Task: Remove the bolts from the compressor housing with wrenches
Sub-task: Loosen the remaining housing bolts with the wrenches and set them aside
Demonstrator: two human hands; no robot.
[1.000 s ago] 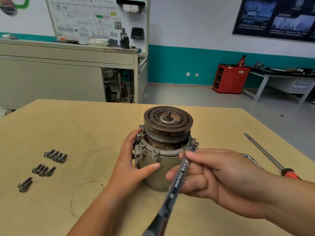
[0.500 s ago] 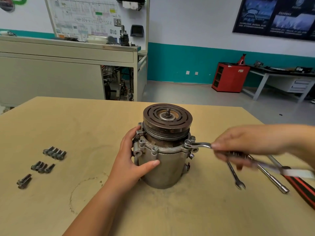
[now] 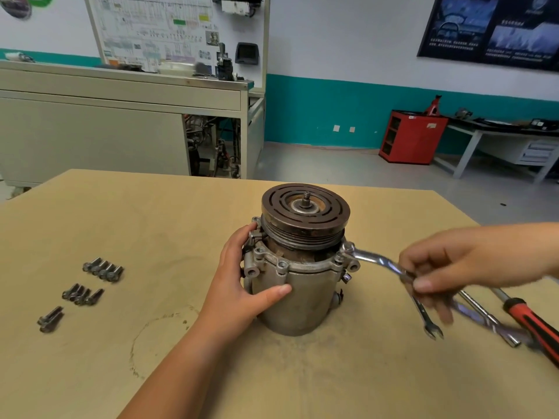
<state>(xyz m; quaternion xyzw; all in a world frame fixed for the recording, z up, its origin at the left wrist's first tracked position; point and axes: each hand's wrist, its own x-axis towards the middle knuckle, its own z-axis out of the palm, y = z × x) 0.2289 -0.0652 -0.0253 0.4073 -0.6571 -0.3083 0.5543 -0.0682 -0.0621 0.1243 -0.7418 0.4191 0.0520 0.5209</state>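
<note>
Swung round from where it pointed toward the person a second ago, the wrench handle now reaches out to the right. The right grip has gone with it, and the left grip has not shifted.

The pale wooden table [image 3: 151, 213] carries everything. Near its middle the grey cast-metal compressor housing [image 3: 302, 300] stands upright on its end, with a rusty brown grooved pulley [image 3: 305, 207] on top. The left grip [image 3: 242, 285], a bare hand, wraps the housing's left side, thumb across the front. The right grip [image 3: 447, 267], blurred by motion, is closed round the handle of the shiny offset steel ring wrench [image 3: 375, 263]. The wrench's ring end sits on a bolt [image 3: 348, 247] at the flange's right edge. Beneath that hand lie a red-and-black-handled screwdriver [image 3: 532, 322], a slim steel socket rod [image 3: 490, 320] and a small open-ended spanner [image 3: 426, 322]. Dark loose bolts [image 3: 102, 269] sit in three clusters well to the left.

One hand alone steadies the housing on its end, so a hard pull could twist or tip it. If the handle is drawn at a slant, the ring may ride up off the bolt head. That would round the head and throw the knuckles into the tools lying below. Once freed, the bolt could drop and roll off the table.
</note>
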